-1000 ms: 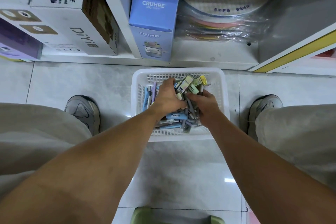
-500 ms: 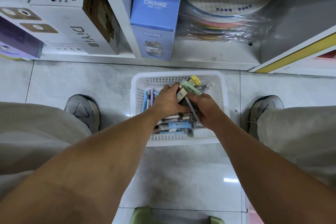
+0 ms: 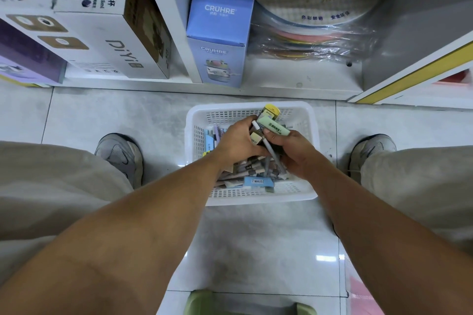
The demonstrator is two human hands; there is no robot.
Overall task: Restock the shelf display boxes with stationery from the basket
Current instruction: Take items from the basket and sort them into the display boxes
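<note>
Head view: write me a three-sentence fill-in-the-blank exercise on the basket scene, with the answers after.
1. The white basket stands on the ____ between the person's shoes.
2. The right hand pinches a pale ____ eraser.
3. The blue box on the shelf reads ____.

Answers: floor; green; CRUHRE

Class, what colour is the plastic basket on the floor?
White, seen plainly in the head view: the basket has perforated walls.
</note>
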